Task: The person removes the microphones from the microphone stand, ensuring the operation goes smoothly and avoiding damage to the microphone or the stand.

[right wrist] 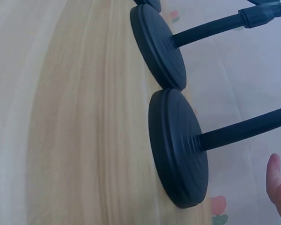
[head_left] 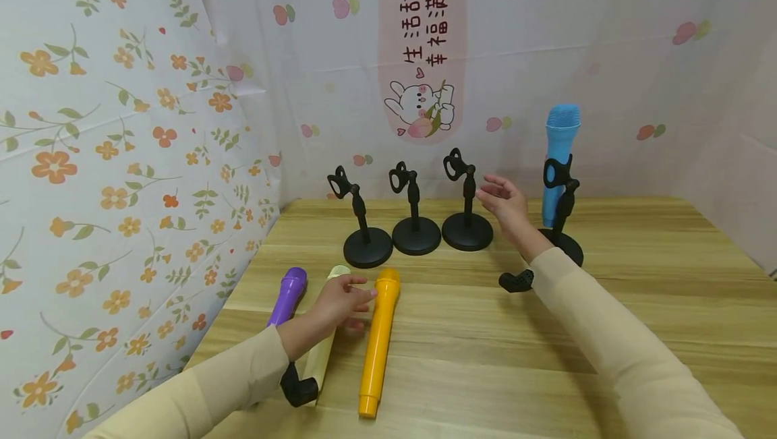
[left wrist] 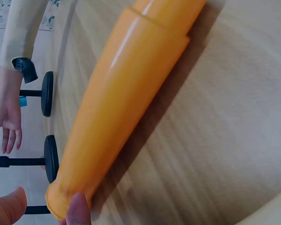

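- The bench (head_left: 485,358) carries everything between your two hands, with the stands lined up along its far side and the toy microphones lying flat on the near left.
- Your blue microphone (head_left: 560,156) already sits upright in the rightmost stand (head_left: 561,223), just behind your right wrist.
- Three empty stands (head_left: 416,223) wait just left of your right hand (head_left: 505,201), clips up; the nearest one (head_left: 467,210) is beside your fingertips.
- Your right hand hangs open with relaxed fingers and holds nothing.
- The orange microphone (head_left: 379,341) lies lengthwise under your left fingertips.
- Your left hand (head_left: 340,304) is open, with its fingers at the orange head; the cream microphone (head_left: 322,351) lies beneath the palm and the purple microphone (head_left: 288,294) just outside it.
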Demonstrator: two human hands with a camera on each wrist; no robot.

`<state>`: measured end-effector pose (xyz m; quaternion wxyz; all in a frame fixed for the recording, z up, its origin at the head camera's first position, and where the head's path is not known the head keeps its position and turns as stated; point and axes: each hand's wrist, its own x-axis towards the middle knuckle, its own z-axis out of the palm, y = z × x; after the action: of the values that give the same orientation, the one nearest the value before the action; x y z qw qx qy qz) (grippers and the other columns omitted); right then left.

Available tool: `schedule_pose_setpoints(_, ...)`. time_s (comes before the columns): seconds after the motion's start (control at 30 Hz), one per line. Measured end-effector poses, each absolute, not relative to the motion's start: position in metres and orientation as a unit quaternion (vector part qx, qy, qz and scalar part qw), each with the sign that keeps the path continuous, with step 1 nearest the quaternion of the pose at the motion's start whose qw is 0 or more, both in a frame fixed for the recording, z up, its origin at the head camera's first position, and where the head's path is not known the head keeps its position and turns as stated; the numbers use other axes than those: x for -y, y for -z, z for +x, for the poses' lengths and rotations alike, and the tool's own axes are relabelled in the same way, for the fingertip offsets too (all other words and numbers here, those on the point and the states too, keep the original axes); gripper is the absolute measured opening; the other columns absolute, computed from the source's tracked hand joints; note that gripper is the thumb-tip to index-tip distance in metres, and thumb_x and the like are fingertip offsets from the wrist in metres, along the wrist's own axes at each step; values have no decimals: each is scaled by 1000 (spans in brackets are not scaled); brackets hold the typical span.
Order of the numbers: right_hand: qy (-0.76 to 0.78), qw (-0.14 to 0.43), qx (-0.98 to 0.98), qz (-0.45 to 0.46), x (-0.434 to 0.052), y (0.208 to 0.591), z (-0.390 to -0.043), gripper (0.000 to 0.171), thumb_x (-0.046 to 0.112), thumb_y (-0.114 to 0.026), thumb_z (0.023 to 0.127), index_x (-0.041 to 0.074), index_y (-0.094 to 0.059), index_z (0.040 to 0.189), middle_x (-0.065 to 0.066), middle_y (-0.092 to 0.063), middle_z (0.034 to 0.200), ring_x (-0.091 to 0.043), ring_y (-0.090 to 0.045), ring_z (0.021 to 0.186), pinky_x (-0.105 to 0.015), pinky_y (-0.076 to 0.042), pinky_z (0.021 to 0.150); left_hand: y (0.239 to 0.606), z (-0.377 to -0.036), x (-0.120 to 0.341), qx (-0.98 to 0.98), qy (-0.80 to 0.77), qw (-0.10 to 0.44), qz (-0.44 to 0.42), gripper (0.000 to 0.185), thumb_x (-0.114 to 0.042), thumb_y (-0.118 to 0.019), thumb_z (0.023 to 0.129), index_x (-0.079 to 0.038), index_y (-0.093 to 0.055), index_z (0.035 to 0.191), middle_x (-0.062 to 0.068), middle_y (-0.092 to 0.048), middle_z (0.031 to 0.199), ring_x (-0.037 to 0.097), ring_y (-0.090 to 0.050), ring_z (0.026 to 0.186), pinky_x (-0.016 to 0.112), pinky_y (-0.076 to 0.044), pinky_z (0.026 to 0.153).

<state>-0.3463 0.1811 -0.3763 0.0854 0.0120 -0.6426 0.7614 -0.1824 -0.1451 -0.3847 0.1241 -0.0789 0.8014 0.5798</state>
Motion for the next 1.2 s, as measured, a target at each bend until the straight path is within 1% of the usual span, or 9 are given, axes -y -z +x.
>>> schedule_pose_setpoints(0.1,-757,89,647,12,-184,378,-342,47,7,-65,93,3,-49,137,-6,-54,113,-11,-59,95,-32,-46,97,382,-187,143,-795,-587,127,-82,50,-18,-70,91,3,-51,132,16,-58,104,29,-66,89,40,-58,63)
schedule_pose_setpoints(0.2,-755,88,650,11,-187,380,-338,44,8,-66,93,5,-52,135,-7,-55,114,-10,-59,94,-23,-50,88,381,-192,142,-791,-595,124,-71,49,-18,-69,92,2,-51,133,17,-58,105,27,-66,88,41,-58,66)
schedule_pose_setpoints(0.33,-755,83,650,27,-192,383,-331,32,10,-66,93,14,-58,124,-14,-55,122,-9,-59,96,-16,-50,82,380,-199,139,-782,-610,113,-57,49,-19,-70,92,1,-51,133,16,-58,107,25,-66,88,43,-58,70)
schedule_pose_setpoints(0.43,-757,79,647,43,-196,386,-326,27,12,-67,93,20,-59,117,-12,-57,122,-8,-60,97,-18,-50,84,377,-204,136,-777,-620,106,-30,46,-17,-68,93,1,-52,132,16,-60,108,27,-65,90,43,-58,71)
schedule_pose_setpoints(0.57,-755,75,649,46,-202,389,-320,28,15,-69,91,22,-59,117,-4,-58,115,-9,-60,98,-22,-50,88,371,-211,129,-763,-638,99,15,42,-13,-66,94,1,-53,131,18,-63,109,33,-64,95,41,-58,68)
schedule_pose_setpoints(0.73,-741,70,666,39,-208,391,-314,42,20,-71,90,13,-56,129,-7,-55,118,-9,-60,97,-25,-49,91,362,-219,119,-753,-649,97,40,42,-14,-68,93,-1,-55,131,16,-64,107,38,-63,100,42,-58,69)
schedule_pose_setpoints(0.87,-747,66,661,39,-212,392,-306,53,21,-72,90,7,-51,136,-5,-56,116,-9,-61,96,-23,-50,90,358,-226,110,-757,-642,103,63,42,-16,-68,93,-3,-56,131,14,-64,105,33,-66,98,43,-58,71)
schedule_pose_setpoints(1.1,-758,63,647,49,-223,393,-295,54,19,-72,89,2,-50,135,-3,-57,112,-12,-62,96,-19,-51,84,352,-237,91,-747,-648,111,98,43,-16,-67,94,-4,-55,133,12,-63,106,34,-64,100,43,-57,75)
schedule_pose_setpoints(1.2,-761,61,643,60,-228,394,-290,45,17,-71,90,7,-55,131,-3,-56,112,-11,-62,97,-20,-51,84,351,-243,83,-740,-654,111,112,43,-15,-66,94,-4,-54,134,13,-63,108,34,-64,102,42,-57,75)
